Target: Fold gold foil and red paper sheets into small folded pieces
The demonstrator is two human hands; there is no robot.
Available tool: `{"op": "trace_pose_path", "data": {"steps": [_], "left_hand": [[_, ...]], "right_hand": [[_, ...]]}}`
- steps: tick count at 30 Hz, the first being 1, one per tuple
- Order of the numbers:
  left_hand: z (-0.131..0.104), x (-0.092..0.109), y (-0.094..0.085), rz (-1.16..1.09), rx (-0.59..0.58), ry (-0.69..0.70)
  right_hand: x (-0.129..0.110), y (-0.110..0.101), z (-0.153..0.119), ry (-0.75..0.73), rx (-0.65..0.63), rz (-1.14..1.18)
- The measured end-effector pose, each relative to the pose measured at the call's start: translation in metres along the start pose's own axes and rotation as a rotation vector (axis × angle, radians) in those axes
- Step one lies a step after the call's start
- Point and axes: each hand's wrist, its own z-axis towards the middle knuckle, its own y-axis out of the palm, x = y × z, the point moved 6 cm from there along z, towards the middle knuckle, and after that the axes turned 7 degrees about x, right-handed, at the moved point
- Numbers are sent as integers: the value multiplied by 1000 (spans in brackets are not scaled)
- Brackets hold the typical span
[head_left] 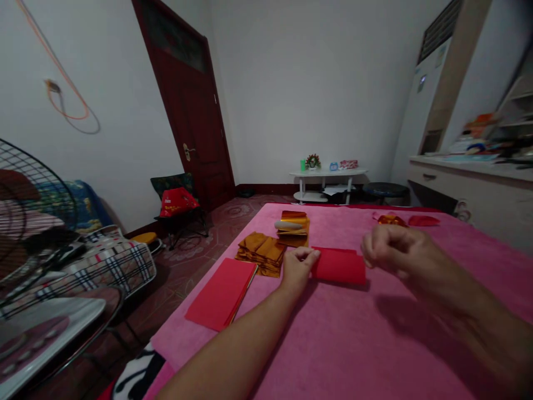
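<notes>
Lying left of the left hand [300,264], rectangular red paper stack [220,291], seemingly for reach | folded gold paper pile [260,253] nearer it | left hand pinching folded red paper sheet [339,266], likely steadying it | right hand [395,247] curled near sheet's right end, cannot tell whether holding anything

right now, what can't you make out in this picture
All in the head view:
Right hand: blurred, so whether its pinched grip holds anything is unclear.
Red paper: its underside faces away from the camera, and the left hand covers part of its left end.
Fan: cut off by the left edge.
Red bag: lettering too small to read.
Counter items: too blurred to identify.
</notes>
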Motion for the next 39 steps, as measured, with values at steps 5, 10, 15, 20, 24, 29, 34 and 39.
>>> {"op": "trace_pose_path", "data": {"steps": [5, 10, 15, 20, 24, 29, 34, 39], "left_hand": [[0, -2, -2, 7, -4, -7], [0, -3, -4, 14, 9, -28], [-1, -5, -4, -2, 2, -50], [-2, -5, -5, -11, 2, -67], [-1, -6, -6, -17, 12, -72], [-1, -7, -7, -5, 39, -80], [-2, -5, -5, 13, 22, -85], [0, -8, -8, 32, 43, -64]], "right_hand": [[62, -31, 11, 275, 120, 21], [82, -14, 0, 369, -135, 140], [73, -14, -2, 316, -101, 205], [72, -8, -6, 323, -136, 227], [64, -8, -10, 260, -105, 192], [61, -6, -9, 153, -116, 119], [65, -9, -5, 44, -12, -51], [64, -11, -5, 25, 26, -73]]}}
